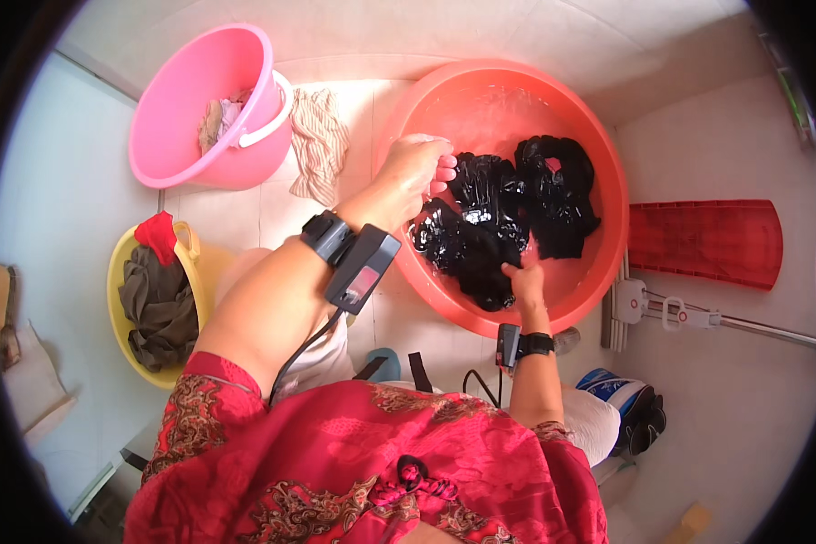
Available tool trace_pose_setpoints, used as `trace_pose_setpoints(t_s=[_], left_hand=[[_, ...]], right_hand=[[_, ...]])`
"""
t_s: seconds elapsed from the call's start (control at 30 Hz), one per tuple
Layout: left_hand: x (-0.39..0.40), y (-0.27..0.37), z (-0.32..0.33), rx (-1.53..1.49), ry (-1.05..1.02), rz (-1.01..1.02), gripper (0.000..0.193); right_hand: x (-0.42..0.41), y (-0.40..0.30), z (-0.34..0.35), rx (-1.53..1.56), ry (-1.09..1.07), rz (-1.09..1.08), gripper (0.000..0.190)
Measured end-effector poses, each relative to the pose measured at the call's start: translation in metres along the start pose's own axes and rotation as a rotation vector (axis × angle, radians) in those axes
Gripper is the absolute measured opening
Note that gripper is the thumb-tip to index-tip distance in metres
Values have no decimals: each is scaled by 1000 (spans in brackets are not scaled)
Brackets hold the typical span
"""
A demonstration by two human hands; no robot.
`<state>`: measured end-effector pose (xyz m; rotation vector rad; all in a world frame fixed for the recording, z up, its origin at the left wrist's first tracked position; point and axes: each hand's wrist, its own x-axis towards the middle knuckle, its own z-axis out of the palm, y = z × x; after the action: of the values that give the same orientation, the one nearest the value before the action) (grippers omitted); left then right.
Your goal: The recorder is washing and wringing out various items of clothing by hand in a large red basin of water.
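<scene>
A round orange-red plastic basin holds water and wet black cloth, which lies bunched in folds with a ring-like loop on its right. My left hand is over the basin's left side, fingers curled in beside the cloth's edge; whether they hold any of it is unclear. At the near side, my right hand reaches into the basin with its thumb against the cloth. Its other fingers are hidden in the water, so its grip cannot be seen.
Left of the basin stand a pink bucket and a yellow bucket, both holding cloths. A striped cloth lies on the tiles. A red plastic panel and a metal pole are on the right.
</scene>
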<state>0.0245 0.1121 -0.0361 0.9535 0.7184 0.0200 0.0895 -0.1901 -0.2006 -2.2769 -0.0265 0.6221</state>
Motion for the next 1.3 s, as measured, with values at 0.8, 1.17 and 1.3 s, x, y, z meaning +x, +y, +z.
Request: trace_pose_setpoints(t_s=[0.8, 1.17, 1.3], left_hand=[[-5, 3, -5, -10, 45, 67, 14], [-4, 4, -24, -27, 7, 46, 21], [-7, 2, -29, -18, 48, 39, 22]], right_hand=[[-36, -281, -98, 1075, 73, -623, 15], [57, -92, 125, -241, 91, -424, 39], [47, -72, 141, -604, -179, -353, 53]])
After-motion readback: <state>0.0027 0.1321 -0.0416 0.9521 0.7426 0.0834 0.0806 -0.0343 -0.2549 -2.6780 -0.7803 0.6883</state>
